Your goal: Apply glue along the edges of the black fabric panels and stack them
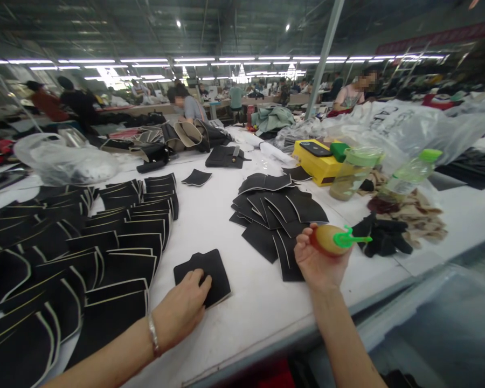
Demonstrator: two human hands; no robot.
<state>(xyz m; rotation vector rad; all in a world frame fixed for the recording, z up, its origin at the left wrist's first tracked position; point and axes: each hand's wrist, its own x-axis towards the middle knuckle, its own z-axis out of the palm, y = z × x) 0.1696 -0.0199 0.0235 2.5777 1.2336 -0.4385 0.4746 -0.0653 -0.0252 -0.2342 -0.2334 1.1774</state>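
Note:
My left hand (188, 302) rests on a black notched piece (218, 272) lying flat on the white table, its fingers stretched out over it. My right hand (321, 264) is wrapped round a squeeze bottle (327, 238) of amber liquid with a green nozzle cap (345, 237), tipped so the nozzle points right. Just beyond that hand lies a loose pile of black panels (270, 210) with pale edges. To the left, rows of similar black panels (121, 242) overlap one another. A single small black piece (196, 178) lies farther back.
At the back right stand a yellow box (317, 161) with a phone on it, a green-lidded jar (353, 175) and a plastic bottle (412, 175) beside crumpled cloths (424, 215). Clear plastic bags (64, 161) lie at the left. Several people work farther off.

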